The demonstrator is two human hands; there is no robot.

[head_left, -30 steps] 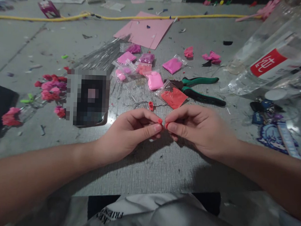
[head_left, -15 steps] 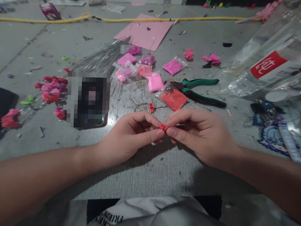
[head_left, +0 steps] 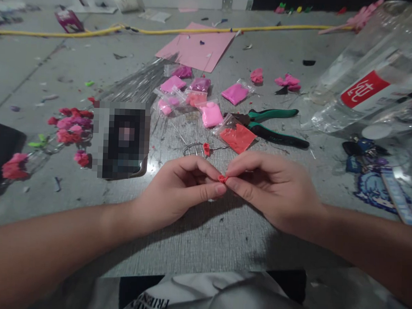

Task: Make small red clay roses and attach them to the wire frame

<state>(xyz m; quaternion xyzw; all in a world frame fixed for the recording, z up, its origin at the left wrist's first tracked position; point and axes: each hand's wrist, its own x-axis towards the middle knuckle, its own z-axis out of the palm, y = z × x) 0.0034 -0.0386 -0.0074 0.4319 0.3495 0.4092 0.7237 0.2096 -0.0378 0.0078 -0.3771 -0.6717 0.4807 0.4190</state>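
A small piece of red modelling clay [head_left: 222, 178] is pinched between the fingertips of both hands, above the grey table. My left hand [head_left: 183, 183] closes thumb and forefinger on its left side. From the right, my right hand [head_left: 275, 188] pinches the same clay, its fingertips almost touching the left ones. Just beyond the fingers lies a twisted wire [head_left: 219, 147] with a small red clay flower [head_left: 206, 149] on it. A bag of red clay [head_left: 238, 136] rests behind my right hand, touching the pliers [head_left: 274, 125] with green and black handles.
Several bags of pink and purple clay [head_left: 212, 114] lie farther back, near a bundle of thin wires [head_left: 137, 80] and a pink sheet [head_left: 199, 46]. At left are a blurred-out phone [head_left: 125, 140] and clay flowers [head_left: 72, 125]. Plastic bottles [head_left: 360, 92] lie at right; a yellow cable [head_left: 183, 31] crosses behind.
Both hands stay together. The fingertips have shifted slightly on the red clay, the right ones moving a little over it. The whole view has tilted slightly.
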